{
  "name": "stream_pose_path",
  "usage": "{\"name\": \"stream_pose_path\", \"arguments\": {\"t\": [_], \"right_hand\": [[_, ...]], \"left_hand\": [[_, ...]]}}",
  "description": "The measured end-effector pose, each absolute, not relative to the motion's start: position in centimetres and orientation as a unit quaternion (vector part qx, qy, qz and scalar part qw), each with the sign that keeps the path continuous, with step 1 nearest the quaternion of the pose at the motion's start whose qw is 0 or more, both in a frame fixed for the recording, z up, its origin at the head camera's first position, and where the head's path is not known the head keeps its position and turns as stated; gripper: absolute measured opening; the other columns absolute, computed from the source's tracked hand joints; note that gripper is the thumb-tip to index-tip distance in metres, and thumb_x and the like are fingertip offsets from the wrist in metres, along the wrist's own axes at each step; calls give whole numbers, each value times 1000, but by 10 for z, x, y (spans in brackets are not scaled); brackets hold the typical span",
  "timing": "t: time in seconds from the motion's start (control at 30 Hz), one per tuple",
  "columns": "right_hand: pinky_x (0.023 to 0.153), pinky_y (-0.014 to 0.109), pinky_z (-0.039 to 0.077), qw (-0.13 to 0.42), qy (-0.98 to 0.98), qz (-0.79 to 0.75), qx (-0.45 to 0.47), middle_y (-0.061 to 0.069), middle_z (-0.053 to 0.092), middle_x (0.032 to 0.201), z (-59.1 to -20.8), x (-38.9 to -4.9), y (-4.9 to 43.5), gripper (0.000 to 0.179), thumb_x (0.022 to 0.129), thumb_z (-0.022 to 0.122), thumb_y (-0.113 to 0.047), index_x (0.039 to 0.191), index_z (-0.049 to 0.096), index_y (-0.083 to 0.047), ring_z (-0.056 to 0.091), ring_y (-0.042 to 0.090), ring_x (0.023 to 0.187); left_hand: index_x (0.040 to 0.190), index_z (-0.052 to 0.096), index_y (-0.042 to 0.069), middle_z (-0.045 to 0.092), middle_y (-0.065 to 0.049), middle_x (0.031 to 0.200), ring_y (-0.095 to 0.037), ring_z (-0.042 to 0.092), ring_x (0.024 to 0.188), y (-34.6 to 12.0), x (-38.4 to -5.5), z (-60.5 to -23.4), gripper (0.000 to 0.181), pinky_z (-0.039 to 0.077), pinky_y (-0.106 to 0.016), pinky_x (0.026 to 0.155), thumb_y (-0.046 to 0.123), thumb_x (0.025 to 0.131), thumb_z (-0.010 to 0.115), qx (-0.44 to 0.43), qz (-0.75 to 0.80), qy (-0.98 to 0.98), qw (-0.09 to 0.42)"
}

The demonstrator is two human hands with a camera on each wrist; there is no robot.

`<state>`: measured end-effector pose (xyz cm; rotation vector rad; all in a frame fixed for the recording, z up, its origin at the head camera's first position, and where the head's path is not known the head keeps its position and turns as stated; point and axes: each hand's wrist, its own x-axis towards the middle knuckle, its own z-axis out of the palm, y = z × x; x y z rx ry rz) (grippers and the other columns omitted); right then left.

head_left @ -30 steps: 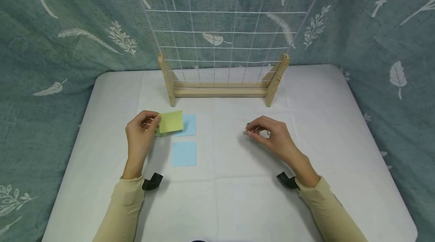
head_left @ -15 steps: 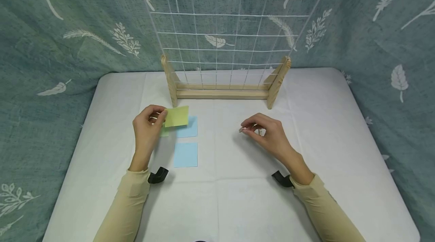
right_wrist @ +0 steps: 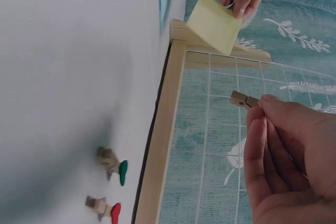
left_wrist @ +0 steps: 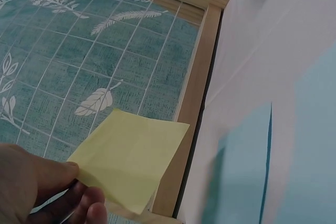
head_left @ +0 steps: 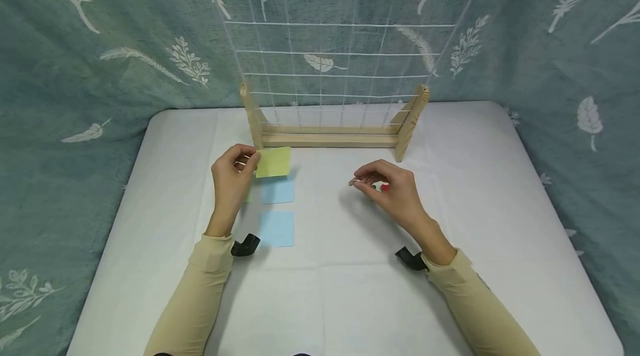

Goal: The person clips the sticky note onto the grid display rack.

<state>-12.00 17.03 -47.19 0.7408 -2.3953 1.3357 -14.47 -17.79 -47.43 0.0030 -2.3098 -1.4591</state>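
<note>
My left hand pinches a yellow sticky note by its left edge, above the table and just in front of the wire rack's wooden base. Between the thumb and fingers of my right hand is a small wooden clothespin, its far end pointing out past the fingertips. Two more clothespins lie on the cloth near that hand. One carries a green piece, the other a red piece. Below the yellow note lies a blue sticky note, with a green note mostly hidden behind my left hand.
At the back of the table stands a white wire grid in a wooden base. A second blue note lies nearer the front on the white tablecloth. Green leaf-patterned fabric hangs behind and beside the table.
My left hand has carried the yellow note right and toward the rack, uncovering more of the table behind it. My right hand has shifted slightly left and away from me, still holding the clothespin.
</note>
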Motion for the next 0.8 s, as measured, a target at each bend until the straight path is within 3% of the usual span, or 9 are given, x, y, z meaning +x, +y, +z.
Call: {"name": "stream_pose_path", "arguments": {"t": [0.1,0.33,0.8], "right_hand": [[71,27,61,147,-824,479,264,1,79,94,-468,-125,166,18,87,86,-4,103,78,-9,73,13,78],[73,32,62,159,-811,487,283,4,78,95,-460,-135,159,19,86,85,0,102,77,-7,74,18,81],[78,22,60,155,-816,504,237,7,77,101,-453,-153,144,17,91,82,-6,107,74,-4,74,21,92]], "left_hand": [[99,77,0,76,-14,88,-21,67,76,-175,-149,-473,7,49,-16,68,7,96,75,3,-520,-828,211],[98,77,0,76,-15,89,-24,68,76,-171,-157,-472,8,49,-17,69,7,97,74,-3,-518,-827,219],[96,77,0,72,-14,89,-19,61,76,-158,-174,-473,7,44,-17,67,7,96,76,-5,-517,-823,234]]}}
